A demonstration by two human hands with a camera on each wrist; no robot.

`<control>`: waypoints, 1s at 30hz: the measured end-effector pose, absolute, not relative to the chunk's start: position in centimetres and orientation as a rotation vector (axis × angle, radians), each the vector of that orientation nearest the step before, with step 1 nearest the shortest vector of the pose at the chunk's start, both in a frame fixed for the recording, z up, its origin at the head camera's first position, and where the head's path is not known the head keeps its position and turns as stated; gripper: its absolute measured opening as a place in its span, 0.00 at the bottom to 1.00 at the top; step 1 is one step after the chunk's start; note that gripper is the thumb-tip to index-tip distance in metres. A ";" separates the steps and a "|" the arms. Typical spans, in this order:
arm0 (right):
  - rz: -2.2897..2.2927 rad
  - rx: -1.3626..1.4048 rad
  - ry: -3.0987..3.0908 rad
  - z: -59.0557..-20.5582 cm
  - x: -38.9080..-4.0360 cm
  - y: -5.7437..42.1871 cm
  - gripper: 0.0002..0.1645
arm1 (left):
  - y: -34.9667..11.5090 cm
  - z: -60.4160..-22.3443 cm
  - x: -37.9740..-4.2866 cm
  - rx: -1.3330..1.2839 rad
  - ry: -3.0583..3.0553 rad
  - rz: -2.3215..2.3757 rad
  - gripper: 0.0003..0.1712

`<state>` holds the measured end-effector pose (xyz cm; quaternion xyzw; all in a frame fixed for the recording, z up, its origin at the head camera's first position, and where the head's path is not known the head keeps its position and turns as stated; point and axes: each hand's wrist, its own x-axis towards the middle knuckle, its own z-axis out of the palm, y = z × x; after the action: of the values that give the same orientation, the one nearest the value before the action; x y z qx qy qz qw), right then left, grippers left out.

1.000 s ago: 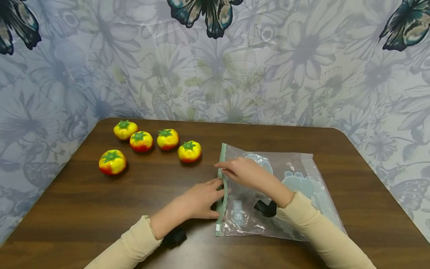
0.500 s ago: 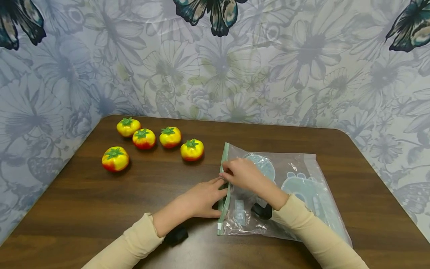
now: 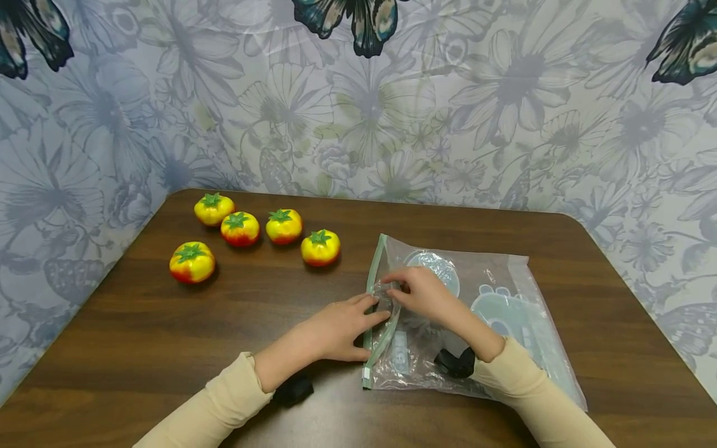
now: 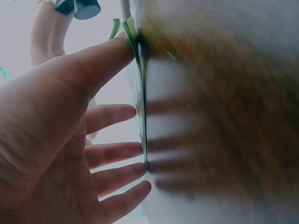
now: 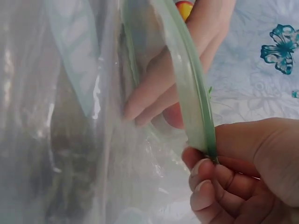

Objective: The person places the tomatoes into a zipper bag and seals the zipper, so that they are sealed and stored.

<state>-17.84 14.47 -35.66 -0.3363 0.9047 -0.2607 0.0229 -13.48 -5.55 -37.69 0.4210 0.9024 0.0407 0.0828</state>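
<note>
A clear zip bag point(image 3: 448, 379) with a green sealing strip lies flat on the table, its mouth facing left. My right hand point(image 3: 422, 292) pinches the upper green strip point(image 5: 198, 102) between thumb and fingers and holds it raised, so the mouth gapes. With fingers spread and straight, my left hand point(image 3: 336, 330) presses on the lower edge at the mouth; in the left wrist view its fingertips point(image 4: 126, 112) touch the green edge. Several yellow-red toy tomatoes point(image 3: 192, 262) with green tops sit at the table's back left.
Pale blue printed shapes point(image 3: 504, 311) show on the bag. The brown wooden table point(image 3: 140, 348) ends at a flowered backdrop point(image 3: 370, 124) with butterflies. A black wrist camera point(image 3: 294, 391) sits under the left wrist.
My right hand has taken hold of the bag's upper strip and pulled it up and to the right, parting the mouth. My left hand stays at the lower edge.
</note>
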 end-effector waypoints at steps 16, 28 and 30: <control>-0.856 -0.964 2.915 -34.1 -15.1 17.5 0.16 | -5.3 -37.3 -13.4 1.184 2.701 0.120 0.38; -1.110 -0.918 2.675 -35.5 -15.3 21.1 0.24 | -5.3 -37.2 -13.4 1.165 2.720 0.096 0.38; -1.129 -0.922 2.622 -35.9 -15.5 21.5 0.28 | -5.3 -37.2 -13.3 1.172 2.725 0.089 0.38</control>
<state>-15.46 21.50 -35.88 -0.3065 0.8718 -0.3754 0.0709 -13.35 -5.29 -37.17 0.3934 0.9148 0.0299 0.0868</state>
